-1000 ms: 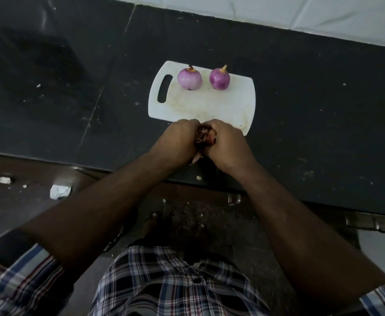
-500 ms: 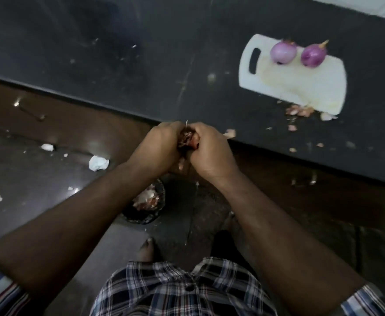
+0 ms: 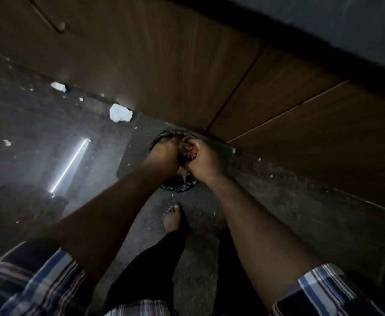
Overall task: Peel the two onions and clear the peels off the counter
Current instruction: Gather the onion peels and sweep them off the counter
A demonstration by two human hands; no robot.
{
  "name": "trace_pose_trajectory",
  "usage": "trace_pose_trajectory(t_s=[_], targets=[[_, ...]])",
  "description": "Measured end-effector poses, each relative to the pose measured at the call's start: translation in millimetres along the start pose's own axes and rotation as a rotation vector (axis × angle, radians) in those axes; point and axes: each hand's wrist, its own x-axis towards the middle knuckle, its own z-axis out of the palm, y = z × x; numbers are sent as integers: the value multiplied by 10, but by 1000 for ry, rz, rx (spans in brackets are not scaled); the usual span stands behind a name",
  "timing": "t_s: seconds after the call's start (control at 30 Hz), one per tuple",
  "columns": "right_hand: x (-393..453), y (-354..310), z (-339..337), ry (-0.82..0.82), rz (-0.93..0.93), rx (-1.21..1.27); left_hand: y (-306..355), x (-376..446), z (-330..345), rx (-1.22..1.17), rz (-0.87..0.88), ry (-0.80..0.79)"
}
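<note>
1. Dark speckled floor runs beneath brown wooden cabinet doors (image 3: 209, 65); two crumpled white paper scraps (image 3: 120, 113) lie left of the round black bin (image 3: 177, 187).
2. Left hand (image 3: 164, 153) and right hand (image 3: 204, 161), both curled and pressed together, clutch one bunch of reddish onion peels (image 3: 188, 149) directly over the bin, likely so nothing spills when released.
3. Neither onion is visible.

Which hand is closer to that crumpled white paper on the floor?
Left. The left hand is nearer the crumpled white paper, which lies up and to its left; the right hand is farther right.
</note>
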Motion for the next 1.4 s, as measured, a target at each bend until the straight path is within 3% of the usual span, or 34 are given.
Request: trace_pose_trajectory(t_s=[0.2, 0.37, 0.53, 0.67, 0.87, 1.03, 1.1, 1.2, 1.3, 1.4], targets=[[480, 399, 419, -37, 141, 130, -515, 236, 427, -24, -126, -136], [407, 456, 452, -17, 84, -68, -555, 132, 553, -8, -90, -116], [-2, 148, 139, 45, -34, -262, -189, -100, 358, 86, 41, -34], [-620, -160, -494, 208, -210, -241, 478, -397, 25, 118, 274, 140], [-1576, -419, -1646, 597, -436, -198, 1839, -828, -548, 78, 607, 405], [-1933, -272, -2751, 813, -479, -109, 3012, -735, -790, 124, 775, 485], [-1981, -13, -3316, 913, -433, -94, 3424, -537, -755, 223, 768, 454], [-1973, 581, -4136, 987, -220, -96, 3731, -263, -623, 341, 699, 400], [-1836, 1171, -4716, 939, -39, -138, 3737, -122, -467, 328, 650, 406], [-1596, 1399, -4939, 824, -19, -156, 3858, -60, -348, 306, 589, 480]])
